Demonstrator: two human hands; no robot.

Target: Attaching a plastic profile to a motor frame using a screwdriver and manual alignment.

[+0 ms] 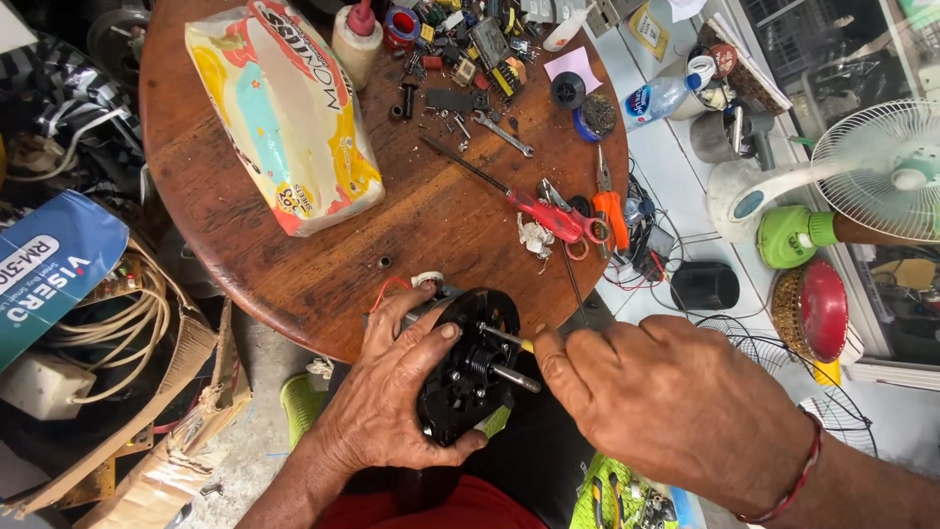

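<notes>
A cluttered round wooden table (294, 255) fills the view, strewn with screws, a red-handled screwdriver (534, 208) and a packet of wipes (284, 108). At its near edge the left hand (392, 402) wraps its fingers around a black fan motor (470, 367) – shaft pointing outward – while the right hand (666, 402) pinches a yellow-handled screwdriver (509, 340) into the housing. The tip could slip (the grip looks one-handed and unsupported) and gouge the windings or jab the left thumb.
</notes>
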